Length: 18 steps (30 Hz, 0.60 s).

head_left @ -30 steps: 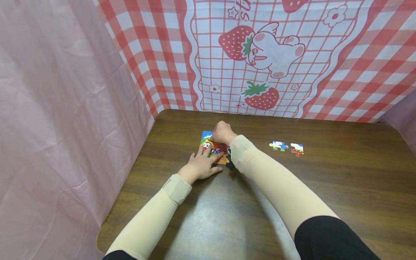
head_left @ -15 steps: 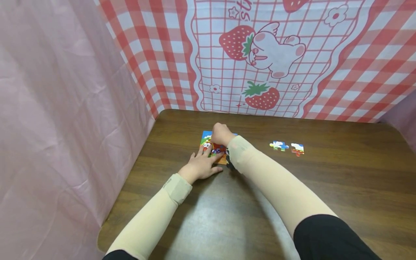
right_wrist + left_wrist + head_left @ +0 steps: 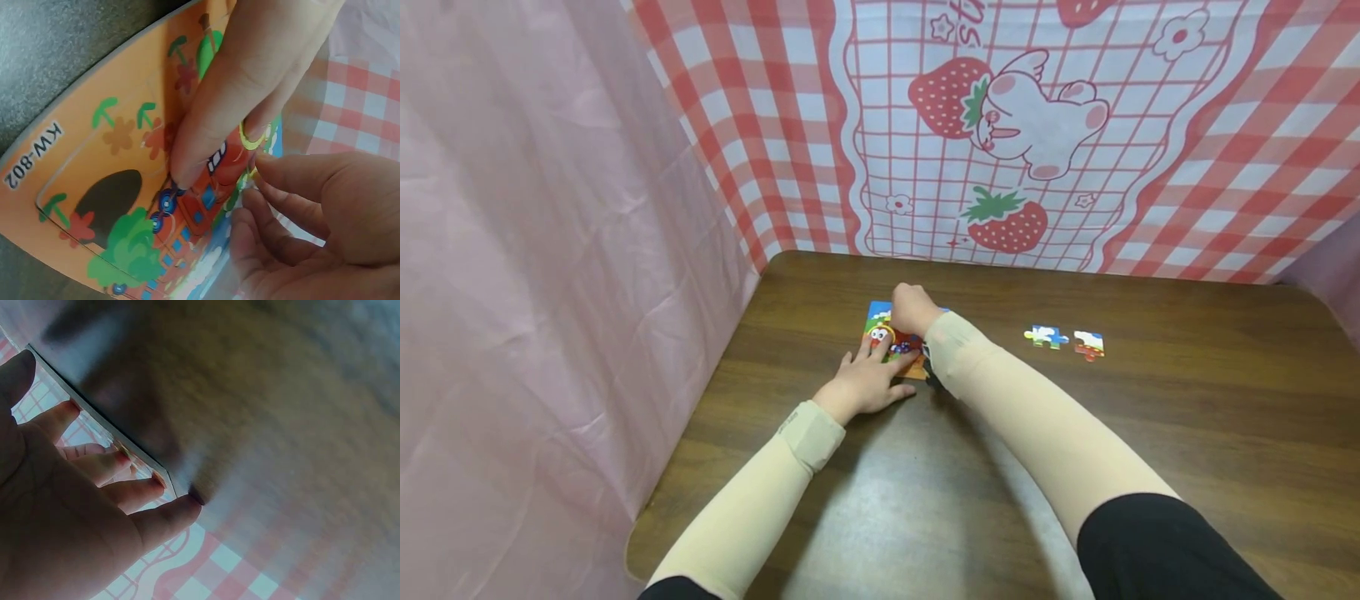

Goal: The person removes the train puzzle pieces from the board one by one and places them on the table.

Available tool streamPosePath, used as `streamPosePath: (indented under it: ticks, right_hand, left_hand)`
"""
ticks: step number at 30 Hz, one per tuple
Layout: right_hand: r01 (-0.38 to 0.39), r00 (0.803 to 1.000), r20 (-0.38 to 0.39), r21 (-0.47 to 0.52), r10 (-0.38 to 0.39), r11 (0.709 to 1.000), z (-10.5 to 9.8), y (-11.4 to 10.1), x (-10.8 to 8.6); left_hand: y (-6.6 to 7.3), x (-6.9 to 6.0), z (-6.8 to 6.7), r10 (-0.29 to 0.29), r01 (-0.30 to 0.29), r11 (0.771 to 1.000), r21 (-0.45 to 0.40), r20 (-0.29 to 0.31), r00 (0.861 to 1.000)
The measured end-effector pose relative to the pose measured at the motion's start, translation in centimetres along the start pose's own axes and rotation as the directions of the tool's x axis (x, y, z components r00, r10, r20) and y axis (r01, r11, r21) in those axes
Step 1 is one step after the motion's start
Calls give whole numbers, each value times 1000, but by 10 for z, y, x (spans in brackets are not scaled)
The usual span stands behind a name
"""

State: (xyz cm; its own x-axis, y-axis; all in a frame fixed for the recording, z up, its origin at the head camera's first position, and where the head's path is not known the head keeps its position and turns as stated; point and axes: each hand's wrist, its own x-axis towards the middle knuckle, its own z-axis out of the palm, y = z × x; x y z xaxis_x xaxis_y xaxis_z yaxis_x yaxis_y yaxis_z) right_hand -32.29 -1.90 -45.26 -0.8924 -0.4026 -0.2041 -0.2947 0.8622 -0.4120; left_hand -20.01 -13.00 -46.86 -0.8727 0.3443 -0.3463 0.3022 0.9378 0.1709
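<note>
Checked red-and-white cloth [image 3: 1037,142] hangs beyond a wood-grain table [image 3: 1187,400]. Fingers spread, the left hand [image 3: 862,386] rests on a picture puzzle [image 3: 128,250] marked "KW-802" [image 3: 34,155]. Over its far part the right hand [image 3: 915,310] curls; whether it pinches anything cannot be told. Rightward of that hand lie two loose pieces [image 3: 1047,337].

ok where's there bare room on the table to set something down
The table is bare right of the loose puzzle pieces, and between the forearms on the near side. It's crowded at the puzzle, where the left hand and right hand sit close together.
</note>
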Motion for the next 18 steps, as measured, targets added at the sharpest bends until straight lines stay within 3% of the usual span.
streamPosePath:
  ticks: [10,18]
  right_hand:
    - [2,999,-39,29,0,1000,5,2,1]
    - [11,1000,-26,47,-9,999,2,0,-1]
  left_hand:
    - [-1,1,1,-4,4,1000,-7,3,1000]
    - [-1,0,-1,-1,1,1000,-14,2,1000]
